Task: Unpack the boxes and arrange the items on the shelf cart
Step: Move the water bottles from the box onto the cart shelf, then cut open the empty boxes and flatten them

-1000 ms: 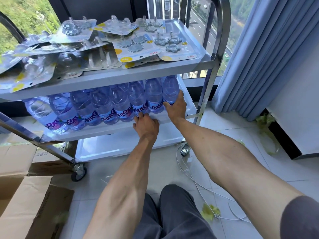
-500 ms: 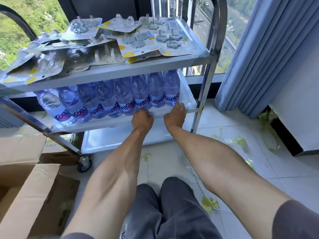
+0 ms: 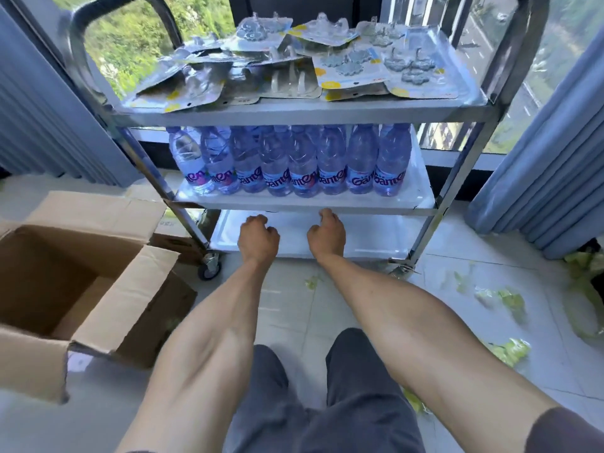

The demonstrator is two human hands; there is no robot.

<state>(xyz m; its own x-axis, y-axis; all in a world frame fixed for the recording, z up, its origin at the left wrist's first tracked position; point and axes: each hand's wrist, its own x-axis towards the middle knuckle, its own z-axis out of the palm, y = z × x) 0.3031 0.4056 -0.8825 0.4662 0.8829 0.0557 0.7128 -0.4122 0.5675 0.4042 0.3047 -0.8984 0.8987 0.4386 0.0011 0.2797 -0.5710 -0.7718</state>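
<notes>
Bare hands, left (image 3: pixel 258 238) and right (image 3: pixel 327 235), hang loosely curled, holding nothing.

Silver steel shelf cart (image 3: pixel 294 114), blue-tinted clear plastic water bottles (image 3: pixel 294 158) with blue-purple labels, brown open cardboard box (image 3: pixel 98 276) beside cart, blue pleated curtain (image 3: pixel 539 178)

Daylight came through tall windows (image 3: pixel 137 44) showing greenery. Blue curtains (image 3: pixel 539 178) hung at both sides, and green scraps (image 3: pixel 505 300) littered the pale tiled floor (image 3: pixel 457 250).

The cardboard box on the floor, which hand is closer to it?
Left. The left hand hangs just right of the open cardboard box, holding nothing. The right hand is further right, below the water bottles.
</notes>
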